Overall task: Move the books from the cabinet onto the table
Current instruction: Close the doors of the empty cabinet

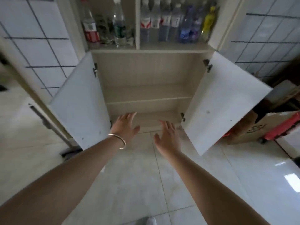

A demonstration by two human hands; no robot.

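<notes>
We held both hands out in front of the low cabinet, fingers straight and spread, gripping nothing. Our left hand (125, 125), with a thin gold bangle (119, 141) round its wrist, hovered before the lower left of the opening, close to the left white door (79, 103). Our right hand (168, 135) hovered beside it, palm turned inward, near the lower right of the opening and apart from the right white door (222, 103).

Both doors of the beige wooden cabinet (148, 69) stood swung wide. Inside we saw one beige middle shelf (148, 97) and a bottom board below it. We saw no books in either compartment or elsewhere in view, and no table showed, so we could not tell where the books were.

On the open top ledge of the cabinet stood a row of clear plastic bottles (162, 21), among them one with a red label (90, 28) at the left and a yellow one (209, 21) at the right. A brown cardboard box (250, 127) with a red item beside it sat on the pale tiled floor (138, 176) to the right of the cabinet
</notes>
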